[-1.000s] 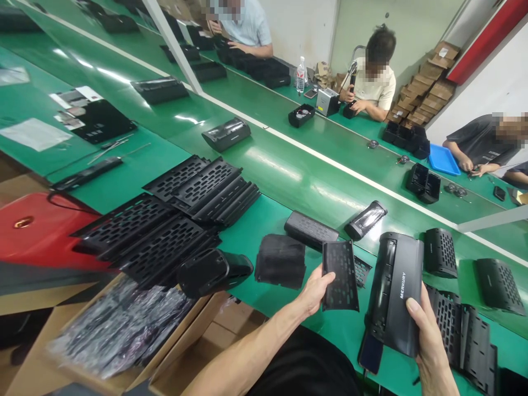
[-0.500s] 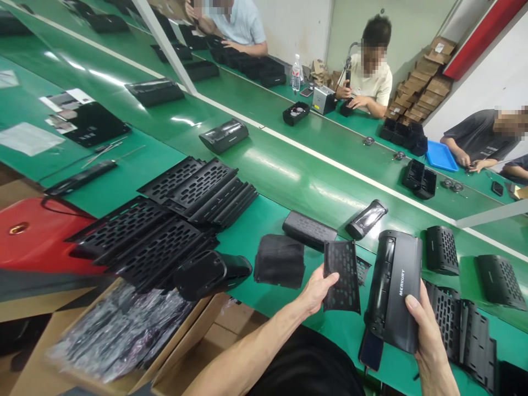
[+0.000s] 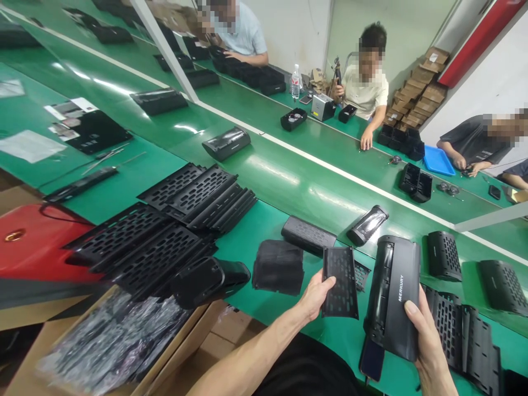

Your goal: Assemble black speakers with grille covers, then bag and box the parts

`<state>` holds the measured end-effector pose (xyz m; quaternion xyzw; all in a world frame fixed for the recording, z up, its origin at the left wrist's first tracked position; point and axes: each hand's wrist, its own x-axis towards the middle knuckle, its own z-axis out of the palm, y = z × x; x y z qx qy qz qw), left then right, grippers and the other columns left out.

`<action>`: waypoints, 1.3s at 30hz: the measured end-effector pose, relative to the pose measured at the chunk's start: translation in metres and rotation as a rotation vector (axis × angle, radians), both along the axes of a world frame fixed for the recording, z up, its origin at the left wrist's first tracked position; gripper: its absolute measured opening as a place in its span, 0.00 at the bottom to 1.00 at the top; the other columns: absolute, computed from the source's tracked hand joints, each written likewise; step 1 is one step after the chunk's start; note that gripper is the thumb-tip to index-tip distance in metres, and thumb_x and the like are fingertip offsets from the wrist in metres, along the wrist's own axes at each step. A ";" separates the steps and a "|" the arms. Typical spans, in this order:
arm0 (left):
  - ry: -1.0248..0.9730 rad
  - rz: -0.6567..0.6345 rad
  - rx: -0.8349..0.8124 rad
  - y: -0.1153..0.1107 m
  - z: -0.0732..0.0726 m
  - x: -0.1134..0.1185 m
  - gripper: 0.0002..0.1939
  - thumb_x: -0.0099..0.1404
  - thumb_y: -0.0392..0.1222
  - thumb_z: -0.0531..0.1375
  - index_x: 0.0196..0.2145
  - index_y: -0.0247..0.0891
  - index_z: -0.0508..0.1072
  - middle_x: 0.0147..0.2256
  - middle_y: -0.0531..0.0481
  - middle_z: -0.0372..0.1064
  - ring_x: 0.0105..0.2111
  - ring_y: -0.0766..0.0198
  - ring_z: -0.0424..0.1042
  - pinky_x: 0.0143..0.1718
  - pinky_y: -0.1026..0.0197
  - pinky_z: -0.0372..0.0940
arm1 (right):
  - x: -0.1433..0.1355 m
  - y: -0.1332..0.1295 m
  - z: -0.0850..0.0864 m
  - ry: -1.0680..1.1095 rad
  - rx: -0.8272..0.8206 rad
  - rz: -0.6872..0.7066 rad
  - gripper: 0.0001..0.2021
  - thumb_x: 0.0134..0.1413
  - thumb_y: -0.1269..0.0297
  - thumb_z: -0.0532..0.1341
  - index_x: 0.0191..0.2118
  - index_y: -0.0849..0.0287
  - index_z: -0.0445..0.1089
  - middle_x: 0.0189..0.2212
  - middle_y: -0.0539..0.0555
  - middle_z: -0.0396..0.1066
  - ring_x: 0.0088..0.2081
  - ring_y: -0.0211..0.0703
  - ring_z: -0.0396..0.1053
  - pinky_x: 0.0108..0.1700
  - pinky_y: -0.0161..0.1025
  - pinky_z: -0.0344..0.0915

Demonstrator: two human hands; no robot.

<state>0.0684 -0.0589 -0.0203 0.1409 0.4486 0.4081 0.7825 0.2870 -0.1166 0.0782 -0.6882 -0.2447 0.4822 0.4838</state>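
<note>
My left hand (image 3: 317, 294) pinches the left edge of a black perforated grille panel (image 3: 340, 286), thumb on top. Dark material shows behind its slots. In my right hand (image 3: 424, 319) is a black speaker housing (image 3: 396, 297) lettered MERKURY, gripped along its right side and tilted upright. A long opening in its left part shows inner fittings. Panel and housing are apart, with a narrow gap between them. Left of the panel lies a stack of black mesh sheets (image 3: 278, 267). Another slotted grille (image 3: 361, 275) is partly hidden behind the panel I hold.
Piled grilles (image 3: 165, 242) cover the bench at left, beside a black housing (image 3: 210, 279). More grilles (image 3: 470, 335) lie at right. A phone (image 3: 372, 357) sits under the housing. Finished-looking speakers (image 3: 226, 144) rest on the green belt; co-workers sit across it. A carton (image 3: 193, 335) holds plastic-wrapped parts.
Both hands keep their holds on the panel and housing, almost unmoved. Across the belt, a co-worker's hand has reached forward onto the green surface. The view has shifted slightly.
</note>
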 end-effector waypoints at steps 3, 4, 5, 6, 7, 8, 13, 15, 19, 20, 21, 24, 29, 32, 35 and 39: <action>-0.029 -0.012 -0.001 0.000 -0.001 0.001 0.25 0.52 0.49 0.73 0.46 0.37 0.76 0.38 0.46 0.78 0.36 0.58 0.75 0.40 0.57 0.70 | 0.002 -0.001 -0.002 -0.005 0.000 -0.005 0.44 0.53 0.46 0.70 0.73 0.42 0.55 0.68 0.47 0.63 0.67 0.58 0.63 0.60 0.48 0.72; -0.030 -0.016 -0.001 0.000 -0.001 0.001 0.25 0.52 0.49 0.73 0.46 0.37 0.76 0.39 0.46 0.78 0.36 0.58 0.75 0.40 0.57 0.69 | 0.001 -0.001 -0.002 -0.005 0.001 -0.007 0.44 0.53 0.46 0.70 0.73 0.43 0.55 0.69 0.47 0.62 0.68 0.58 0.62 0.60 0.48 0.71; -0.025 -0.018 0.002 0.000 -0.001 0.001 0.25 0.52 0.49 0.73 0.46 0.37 0.76 0.39 0.46 0.78 0.36 0.58 0.74 0.40 0.57 0.69 | 0.001 -0.001 -0.002 -0.004 0.003 -0.009 0.44 0.53 0.46 0.70 0.73 0.43 0.55 0.69 0.47 0.62 0.68 0.58 0.61 0.61 0.48 0.71; -0.017 -0.018 0.007 0.000 0.000 0.002 0.24 0.53 0.49 0.73 0.45 0.37 0.76 0.39 0.46 0.78 0.36 0.59 0.74 0.41 0.57 0.69 | 0.000 -0.001 -0.001 -0.001 0.005 -0.010 0.44 0.53 0.46 0.70 0.73 0.43 0.55 0.69 0.47 0.62 0.69 0.58 0.61 0.62 0.48 0.70; -0.007 -0.016 0.013 0.000 0.001 0.002 0.23 0.53 0.48 0.72 0.45 0.37 0.76 0.40 0.46 0.78 0.36 0.59 0.74 0.41 0.57 0.69 | -0.001 -0.001 0.000 0.005 0.006 -0.009 0.44 0.52 0.46 0.70 0.73 0.43 0.55 0.69 0.48 0.62 0.69 0.59 0.60 0.63 0.49 0.68; 0.001 -0.014 0.021 0.001 0.001 0.002 0.23 0.53 0.47 0.72 0.44 0.37 0.76 0.40 0.46 0.78 0.36 0.60 0.74 0.41 0.58 0.69 | -0.001 0.000 0.001 0.011 0.006 -0.009 0.45 0.52 0.46 0.70 0.73 0.43 0.55 0.69 0.48 0.62 0.69 0.59 0.60 0.64 0.50 0.68; 0.025 -0.026 0.060 0.002 0.005 0.000 0.20 0.55 0.45 0.70 0.45 0.37 0.76 0.42 0.45 0.78 0.36 0.59 0.73 0.40 0.58 0.69 | -0.004 0.001 0.007 0.033 -0.010 -0.018 0.45 0.50 0.46 0.72 0.72 0.42 0.56 0.68 0.49 0.64 0.68 0.62 0.60 0.65 0.53 0.66; 0.041 -0.032 0.091 0.002 0.005 -0.001 0.20 0.56 0.43 0.68 0.46 0.37 0.76 0.42 0.45 0.78 0.38 0.58 0.74 0.41 0.57 0.69 | -0.005 0.002 0.008 0.027 -0.010 -0.026 0.45 0.50 0.46 0.71 0.72 0.43 0.56 0.68 0.50 0.64 0.68 0.62 0.60 0.65 0.52 0.66; 0.171 -0.045 0.166 0.003 0.005 -0.002 0.17 0.58 0.40 0.64 0.46 0.38 0.77 0.43 0.45 0.78 0.43 0.54 0.74 0.45 0.56 0.68 | -0.006 0.001 0.008 0.023 -0.024 -0.034 0.45 0.51 0.46 0.71 0.72 0.44 0.56 0.68 0.49 0.64 0.68 0.62 0.61 0.63 0.52 0.68; 0.232 -0.053 0.186 0.003 0.005 -0.002 0.16 0.59 0.40 0.63 0.46 0.38 0.77 0.43 0.45 0.78 0.43 0.53 0.73 0.47 0.55 0.67 | -0.006 0.001 0.008 0.024 -0.027 -0.033 0.45 0.51 0.46 0.71 0.72 0.44 0.56 0.67 0.49 0.65 0.68 0.62 0.61 0.63 0.51 0.68; 0.296 -0.062 0.208 0.003 0.004 -0.002 0.16 0.59 0.39 0.61 0.46 0.38 0.77 0.43 0.45 0.78 0.44 0.52 0.73 0.48 0.54 0.67 | -0.006 0.001 0.008 0.024 -0.027 -0.031 0.45 0.51 0.46 0.71 0.72 0.44 0.56 0.67 0.50 0.65 0.68 0.61 0.62 0.63 0.51 0.68; 0.449 -0.092 0.274 0.003 0.003 -0.002 0.18 0.61 0.36 0.58 0.48 0.38 0.77 0.45 0.44 0.78 0.47 0.50 0.73 0.51 0.52 0.65 | -0.004 0.001 0.005 0.022 -0.022 -0.023 0.46 0.50 0.46 0.71 0.73 0.45 0.55 0.67 0.52 0.65 0.67 0.62 0.63 0.63 0.51 0.69; 0.464 -0.076 0.288 0.002 -0.004 0.000 0.18 0.61 0.36 0.58 0.48 0.37 0.77 0.46 0.44 0.78 0.48 0.49 0.73 0.53 0.51 0.64 | 0.000 0.000 0.001 -0.008 -0.026 0.016 0.46 0.52 0.44 0.70 0.73 0.45 0.54 0.68 0.53 0.64 0.65 0.62 0.65 0.60 0.52 0.71; 0.267 -0.028 0.221 0.001 -0.006 0.000 0.17 0.60 0.39 0.64 0.48 0.38 0.78 0.45 0.45 0.79 0.47 0.50 0.74 0.51 0.52 0.65 | 0.003 -0.002 -0.003 -0.042 -0.026 0.052 0.45 0.54 0.43 0.68 0.74 0.45 0.51 0.69 0.52 0.62 0.66 0.61 0.64 0.59 0.50 0.72; -0.108 0.008 0.039 0.000 -0.006 -0.003 0.24 0.61 0.53 0.67 0.50 0.36 0.77 0.43 0.42 0.80 0.45 0.49 0.76 0.49 0.52 0.68 | 0.006 -0.005 -0.005 -0.078 -0.015 0.081 0.44 0.57 0.43 0.66 0.74 0.46 0.50 0.70 0.51 0.59 0.67 0.60 0.63 0.60 0.50 0.71; -0.433 0.060 -0.112 0.002 -0.006 -0.010 0.34 0.68 0.68 0.57 0.50 0.33 0.78 0.41 0.39 0.80 0.46 0.47 0.78 0.53 0.48 0.69 | 0.004 -0.010 0.001 -0.152 0.016 0.104 0.42 0.57 0.42 0.65 0.74 0.46 0.52 0.72 0.52 0.57 0.70 0.63 0.58 0.64 0.53 0.66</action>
